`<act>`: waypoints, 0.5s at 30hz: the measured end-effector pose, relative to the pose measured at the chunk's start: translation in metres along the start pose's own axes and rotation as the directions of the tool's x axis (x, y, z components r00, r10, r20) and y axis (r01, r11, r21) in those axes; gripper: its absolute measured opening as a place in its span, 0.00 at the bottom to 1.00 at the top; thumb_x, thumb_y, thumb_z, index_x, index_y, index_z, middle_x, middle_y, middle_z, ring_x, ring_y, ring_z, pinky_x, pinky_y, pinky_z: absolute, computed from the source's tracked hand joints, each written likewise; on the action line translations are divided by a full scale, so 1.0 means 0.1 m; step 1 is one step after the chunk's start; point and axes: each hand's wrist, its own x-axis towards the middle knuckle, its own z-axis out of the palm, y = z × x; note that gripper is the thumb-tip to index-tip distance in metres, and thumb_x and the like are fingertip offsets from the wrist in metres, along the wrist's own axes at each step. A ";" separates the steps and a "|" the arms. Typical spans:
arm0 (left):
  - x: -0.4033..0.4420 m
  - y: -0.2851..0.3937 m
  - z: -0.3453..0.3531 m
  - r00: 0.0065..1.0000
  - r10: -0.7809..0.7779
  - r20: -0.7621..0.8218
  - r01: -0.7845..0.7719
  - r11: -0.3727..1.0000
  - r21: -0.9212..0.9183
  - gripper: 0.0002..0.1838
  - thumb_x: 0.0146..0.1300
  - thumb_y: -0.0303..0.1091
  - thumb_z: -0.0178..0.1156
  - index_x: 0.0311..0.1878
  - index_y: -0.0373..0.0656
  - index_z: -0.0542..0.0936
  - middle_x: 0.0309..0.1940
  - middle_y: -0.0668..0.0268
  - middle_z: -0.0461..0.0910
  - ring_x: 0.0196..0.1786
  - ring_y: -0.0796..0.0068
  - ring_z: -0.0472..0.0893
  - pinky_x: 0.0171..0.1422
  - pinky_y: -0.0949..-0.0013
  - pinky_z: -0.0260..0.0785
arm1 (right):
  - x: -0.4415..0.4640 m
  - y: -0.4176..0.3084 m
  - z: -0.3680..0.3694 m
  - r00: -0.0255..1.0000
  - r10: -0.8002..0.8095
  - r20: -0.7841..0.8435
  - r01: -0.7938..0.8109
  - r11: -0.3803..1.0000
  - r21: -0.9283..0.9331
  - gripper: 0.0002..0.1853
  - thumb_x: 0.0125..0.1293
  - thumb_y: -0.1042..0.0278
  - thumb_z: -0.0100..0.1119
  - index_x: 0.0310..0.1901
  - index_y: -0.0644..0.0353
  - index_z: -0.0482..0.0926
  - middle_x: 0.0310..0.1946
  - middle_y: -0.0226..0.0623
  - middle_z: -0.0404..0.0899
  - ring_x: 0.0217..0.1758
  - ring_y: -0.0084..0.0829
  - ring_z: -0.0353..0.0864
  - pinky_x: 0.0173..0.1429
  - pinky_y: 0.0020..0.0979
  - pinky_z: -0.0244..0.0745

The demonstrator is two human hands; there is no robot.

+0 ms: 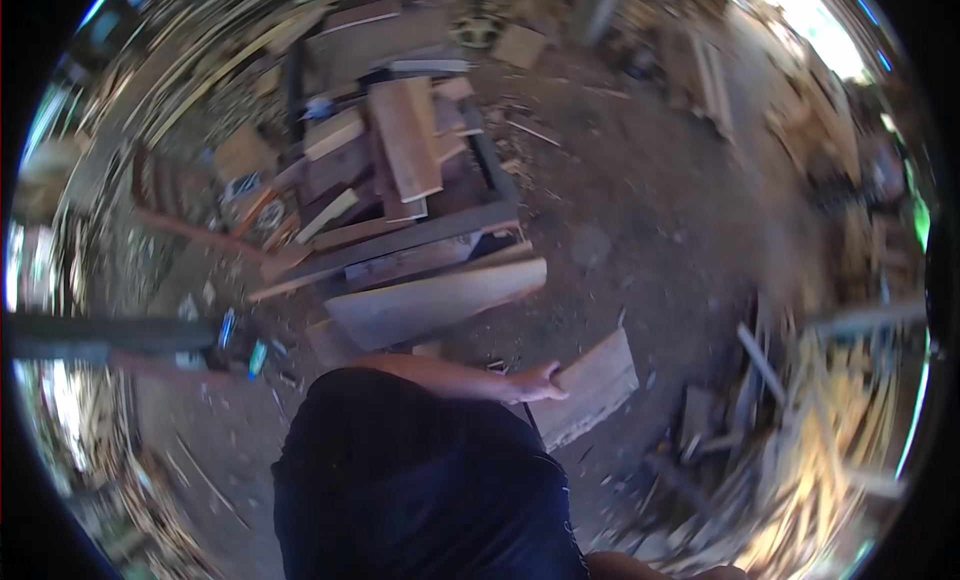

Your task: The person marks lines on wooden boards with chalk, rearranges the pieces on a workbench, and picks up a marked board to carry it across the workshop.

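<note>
My left hand [540, 382] reaches across from the left and grips the near edge of a flat wooden board [598, 385], its fingers closed on the wood. The board's lower right edge looks rough and pale. At the bottom edge of the view only a sliver of my right hand [722, 573] shows, and its fingers cannot be made out. Beyond my left arm lies a long pale plank [440, 302] with a curved look, in front of a low frame [420, 238] that bears several wood pieces.
A reddish-brown board [405, 140] lies on top of the pile on the frame. Heaped offcuts and strips [830, 430] stand at the right. A dark beam [110, 335] juts in from the left. Shavings and scraps litter the dirt floor [640, 200].
</note>
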 end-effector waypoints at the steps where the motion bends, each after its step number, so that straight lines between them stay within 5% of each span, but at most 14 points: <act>1: 0.16 0.11 -0.01 0.998 0.017 -0.057 -0.019 0.999 -0.032 0.37 0.55 0.40 0.68 0.62 0.32 0.63 0.46 0.58 0.74 0.49 0.70 0.73 0.56 0.67 0.64 | 0.18 0.27 -0.29 0.999 -0.020 -0.036 0.021 1.000 0.002 0.27 0.72 0.37 0.31 0.26 0.53 0.58 0.14 0.27 0.56 0.13 0.22 0.56 0.23 0.27 0.58; 2: 0.37 0.20 0.03 0.995 0.033 -0.094 -0.036 0.999 -0.033 0.36 0.55 0.40 0.68 0.61 0.33 0.64 0.46 0.58 0.74 0.50 0.69 0.73 0.56 0.66 0.64 | 0.55 0.52 -0.37 0.968 0.038 -0.246 -0.057 0.996 -0.071 0.34 0.73 0.40 0.17 0.32 0.65 0.64 0.18 0.43 0.66 0.12 0.29 0.62 0.10 0.27 0.64; 3: 0.59 0.29 0.08 0.991 0.047 -0.122 -0.051 0.998 -0.028 0.35 0.55 0.40 0.68 0.60 0.33 0.65 0.46 0.57 0.74 0.50 0.68 0.73 0.57 0.65 0.64 | 0.93 0.80 -0.37 0.897 0.144 -0.417 -0.241 0.952 -0.188 0.28 0.76 0.44 0.22 0.29 0.58 0.63 0.22 0.31 0.60 0.16 0.21 0.54 0.15 0.20 0.54; 4: 0.75 0.33 0.11 0.985 0.064 -0.161 -0.078 0.994 -0.078 0.34 0.54 0.41 0.68 0.59 0.33 0.66 0.46 0.56 0.73 0.51 0.67 0.72 0.57 0.65 0.64 | 1.23 0.99 -0.37 0.906 0.136 -0.400 -0.220 0.960 -0.172 0.28 0.76 0.44 0.22 0.29 0.58 0.63 0.22 0.31 0.60 0.16 0.21 0.54 0.15 0.20 0.54; 6: 1.20 0.42 0.08 0.961 0.073 -0.267 -0.099 0.991 -0.085 0.33 0.54 0.41 0.69 0.58 0.33 0.67 0.47 0.56 0.73 0.52 0.67 0.72 0.57 0.64 0.64 | 1.94 1.51 -0.48 0.921 0.259 -0.292 -0.299 0.949 -0.103 0.25 0.73 0.41 0.30 0.51 0.59 0.55 0.47 0.40 0.53 0.46 0.34 0.49 0.47 0.28 0.45; 8: 1.68 0.65 0.01 0.910 0.093 -0.404 -0.124 0.991 -0.053 0.32 0.53 0.41 0.69 0.56 0.34 0.68 0.47 0.55 0.74 0.52 0.67 0.73 0.57 0.64 0.65 | 2.43 1.92 -0.83 0.918 0.339 -0.204 -0.361 0.929 -0.082 0.40 0.70 0.38 0.38 0.73 0.60 0.46 0.73 0.49 0.47 0.77 0.47 0.44 0.79 0.35 0.35; 15: 3.39 1.64 -0.24 0.705 0.045 -0.708 -0.209 0.967 -0.147 0.26 0.53 0.34 0.67 0.51 0.35 0.67 0.43 0.58 0.75 0.45 0.69 0.76 0.52 0.65 0.69 | 3.57 3.27 -2.84 0.922 0.247 -0.297 -0.285 0.955 -0.089 0.40 0.68 0.41 0.39 0.72 0.62 0.47 0.73 0.51 0.46 0.77 0.48 0.44 0.79 0.38 0.35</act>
